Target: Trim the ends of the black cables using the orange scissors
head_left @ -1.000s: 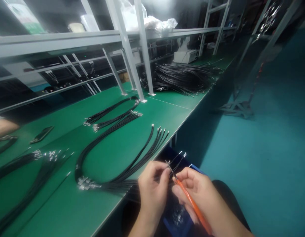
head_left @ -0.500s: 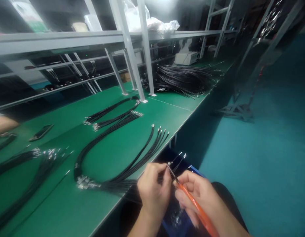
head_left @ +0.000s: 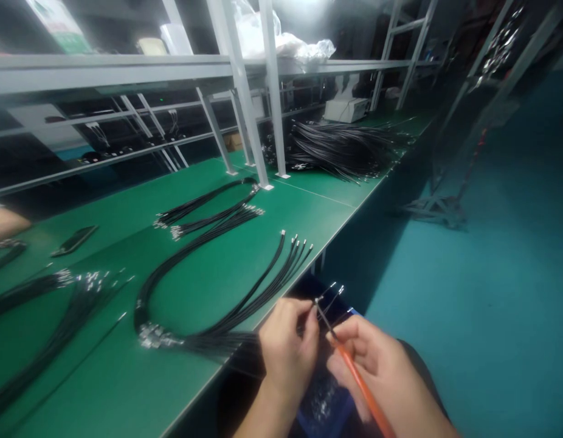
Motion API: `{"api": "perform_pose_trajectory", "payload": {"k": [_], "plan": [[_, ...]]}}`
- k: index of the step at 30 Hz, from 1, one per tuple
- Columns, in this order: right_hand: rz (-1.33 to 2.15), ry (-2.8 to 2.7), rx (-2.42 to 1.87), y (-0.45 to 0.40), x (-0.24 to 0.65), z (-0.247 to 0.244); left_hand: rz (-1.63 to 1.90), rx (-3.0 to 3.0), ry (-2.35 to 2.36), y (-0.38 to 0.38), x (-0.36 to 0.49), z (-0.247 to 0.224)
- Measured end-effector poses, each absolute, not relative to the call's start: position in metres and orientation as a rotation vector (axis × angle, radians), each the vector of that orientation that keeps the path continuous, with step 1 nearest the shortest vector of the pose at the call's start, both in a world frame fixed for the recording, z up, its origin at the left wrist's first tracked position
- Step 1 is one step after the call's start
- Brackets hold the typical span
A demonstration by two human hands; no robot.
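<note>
My left hand [head_left: 288,347] pinches the metal-tipped end of a thin black cable just past the table's front edge. In my right hand [head_left: 377,368] are orange-handled pliers [head_left: 360,384], their narrow dark jaws meeting the cable end at my left fingertips. Whether the jaws are closed on it is too small to tell. Beside the hands lies a bundle of black cables [head_left: 263,298], curving back over the green table [head_left: 208,280] with silvery tips at its ends. Below both hands sits a blue bin [head_left: 329,420] holding small shiny pieces, partly hidden by my wrists.
More black cable bundles lie at the left [head_left: 58,340] and in a large pile [head_left: 340,146] at the back. A phone [head_left: 75,241] rests near another person's arm [head_left: 8,225]. White posts [head_left: 247,103] carry a shelf. A wheeled stand base [head_left: 439,210] is on the floor.
Both hands appear slightly further right in the view, and the pliers have turned a little. The pliers' tip stays at the cable end. The view itself has shifted slightly.
</note>
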State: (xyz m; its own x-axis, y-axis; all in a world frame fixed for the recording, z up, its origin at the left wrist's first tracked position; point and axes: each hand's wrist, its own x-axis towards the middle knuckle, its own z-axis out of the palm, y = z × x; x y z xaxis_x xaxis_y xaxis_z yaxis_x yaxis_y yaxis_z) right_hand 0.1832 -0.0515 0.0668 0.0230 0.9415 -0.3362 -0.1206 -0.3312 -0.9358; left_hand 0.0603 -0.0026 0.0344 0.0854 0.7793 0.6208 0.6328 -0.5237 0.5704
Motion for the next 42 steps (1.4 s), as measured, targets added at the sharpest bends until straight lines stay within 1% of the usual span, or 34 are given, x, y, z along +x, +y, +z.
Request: {"api": "perform_pose_trajectory", "payload": {"k": [3,5,7,10,12,15,18,21,24,26,29,32,34,38,42], "plan": [[1.175,-0.879,-1.396,-0.051,0.190,0.066,1.008,2.302,1.425,-0.004,0.073,0.021],[1.026,-0.992,-1.434,-0.043,0.194,0.062,0.798,2.390,1.387,-0.004,0.077,0.013],[0.935,-1.199,-1.480,-0.029,0.196,0.054,0.747,2.415,1.437,0.000,0.072,0.009],[0.810,-1.498,-1.565,-0.004,0.191,0.038,0.780,2.356,1.727,0.016,0.051,0.010],[0.752,-1.594,-1.642,0.008,0.184,0.025,0.768,2.334,1.900,0.030,0.038,0.011],[0.784,-1.617,-1.698,0.015,0.179,0.007,0.708,2.350,2.004,0.046,0.028,0.008],[0.860,-1.587,-1.683,0.009,0.185,-0.001,0.675,2.364,2.014,0.050,0.028,0.003],[0.865,-1.438,-1.625,-0.001,0.199,0.006,0.695,2.341,2.003,0.048,0.029,0.005],[0.914,-1.082,-1.498,-0.005,0.210,0.022,0.755,2.266,1.977,0.045,0.035,0.019],[1.040,-0.874,-1.375,-0.005,0.211,0.032,0.778,2.242,1.871,0.042,0.043,0.036],[1.251,-0.752,-1.178,-0.006,0.208,0.042,0.871,2.177,1.451,0.033,0.061,0.063],[1.287,-0.632,-0.998,-0.011,0.205,0.050,1.028,2.022,1.150,0.020,0.074,0.076],[1.252,-0.544,-0.932,-0.015,0.204,0.055,1.053,1.868,1.102,0.012,0.077,0.075],[1.241,-0.503,-0.871,-0.021,0.202,0.063,0.980,1.535,1.084,0.000,0.073,0.063],[1.259,-0.491,-0.871,-0.021,0.198,0.062,0.995,1.568,1.134,-0.006,0.072,0.058]]}}
